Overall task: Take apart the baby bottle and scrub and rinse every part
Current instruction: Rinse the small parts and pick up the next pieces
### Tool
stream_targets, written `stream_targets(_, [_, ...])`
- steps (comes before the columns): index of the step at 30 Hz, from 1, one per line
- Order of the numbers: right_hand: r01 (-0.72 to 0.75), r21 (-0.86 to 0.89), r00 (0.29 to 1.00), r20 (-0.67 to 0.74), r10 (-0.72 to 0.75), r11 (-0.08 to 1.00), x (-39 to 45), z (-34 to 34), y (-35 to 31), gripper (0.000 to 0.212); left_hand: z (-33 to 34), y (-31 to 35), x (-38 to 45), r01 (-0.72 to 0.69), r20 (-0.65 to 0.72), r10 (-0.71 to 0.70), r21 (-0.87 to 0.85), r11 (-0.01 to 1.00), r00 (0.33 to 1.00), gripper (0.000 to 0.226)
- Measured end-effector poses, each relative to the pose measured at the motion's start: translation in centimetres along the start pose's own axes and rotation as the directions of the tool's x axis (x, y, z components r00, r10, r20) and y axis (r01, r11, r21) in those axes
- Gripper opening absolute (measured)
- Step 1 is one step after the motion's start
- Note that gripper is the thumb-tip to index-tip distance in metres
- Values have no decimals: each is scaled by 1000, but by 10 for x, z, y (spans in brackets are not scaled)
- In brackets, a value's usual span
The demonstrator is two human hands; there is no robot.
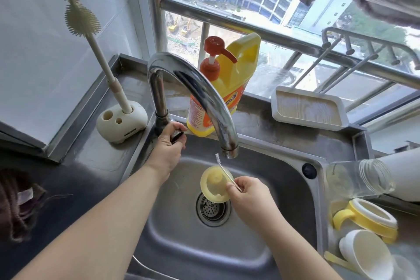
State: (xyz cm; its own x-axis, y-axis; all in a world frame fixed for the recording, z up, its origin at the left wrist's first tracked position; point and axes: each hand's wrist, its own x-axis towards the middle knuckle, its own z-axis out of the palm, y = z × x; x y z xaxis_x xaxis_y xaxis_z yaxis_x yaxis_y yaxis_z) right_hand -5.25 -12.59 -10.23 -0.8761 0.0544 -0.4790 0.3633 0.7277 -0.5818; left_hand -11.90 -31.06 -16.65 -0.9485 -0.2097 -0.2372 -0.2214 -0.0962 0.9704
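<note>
My right hand (248,193) holds a pale yellow silicone nipple (214,185) together with a thin wire brush (223,169) over the sink (261,166), just below the faucet spout (229,150). My left hand (169,143) grips the dark faucet knob (177,136) at the tap's base. No water is visibly running. The clear bottle body (361,178) lies on its side on the right counter. In front of it sit the yellow handled collar (368,220) and a white cap (361,254).
A large bottle brush (91,36) stands in a white holder (122,123) at the back left. Behind the faucet is a yellow detergent pump bottle (227,88). A white tray (309,109) leans on the window ledge. The drain strainer (212,208) lies below the nipple.
</note>
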Motion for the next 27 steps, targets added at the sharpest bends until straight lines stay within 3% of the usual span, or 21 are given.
stream_targets(16, [-25,13,1000,-10,25,1000,-2,-6,1,24,-11,-2,-1,-52,95,35,188,981,995,30])
stream_targets(22, [-14,2,1000,-22,14,1000,-4,-5,0,25,-9,26,-16,93,148,-128,224,970,981,40])
stream_targets(27, [-24,0,999,-23,24,1000,-7,-8,1,24,-10,35,-62,115,16,-131,373,921,991,42])
